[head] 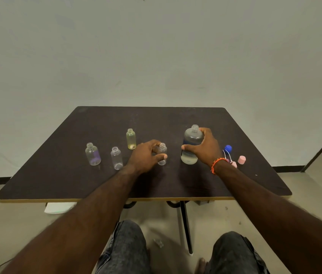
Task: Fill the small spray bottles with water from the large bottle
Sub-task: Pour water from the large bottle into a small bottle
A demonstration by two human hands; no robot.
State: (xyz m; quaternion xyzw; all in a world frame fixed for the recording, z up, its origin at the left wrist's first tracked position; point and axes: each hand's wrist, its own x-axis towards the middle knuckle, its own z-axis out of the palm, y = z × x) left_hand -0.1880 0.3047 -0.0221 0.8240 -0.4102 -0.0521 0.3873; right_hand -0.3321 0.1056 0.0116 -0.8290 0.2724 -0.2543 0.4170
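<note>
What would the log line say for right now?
left hand: holds small clear plastic bottle | right hand: grips large clear water bottle, uncapped, upright on dark table | pouring: not begun

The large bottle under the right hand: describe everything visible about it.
The large bottle is clear plastic, round-shouldered, with a threaded neck that is open, no cap on it. A dark blue label band wraps its middle. It stands upright on the dark table, right of centre, with a low level of pale liquid showing near its base. The right hand grips it from the right side, thumb across the front, fingers round the shoulder. Nothing else touches it; the blue cap lies apart to its right.
</note>
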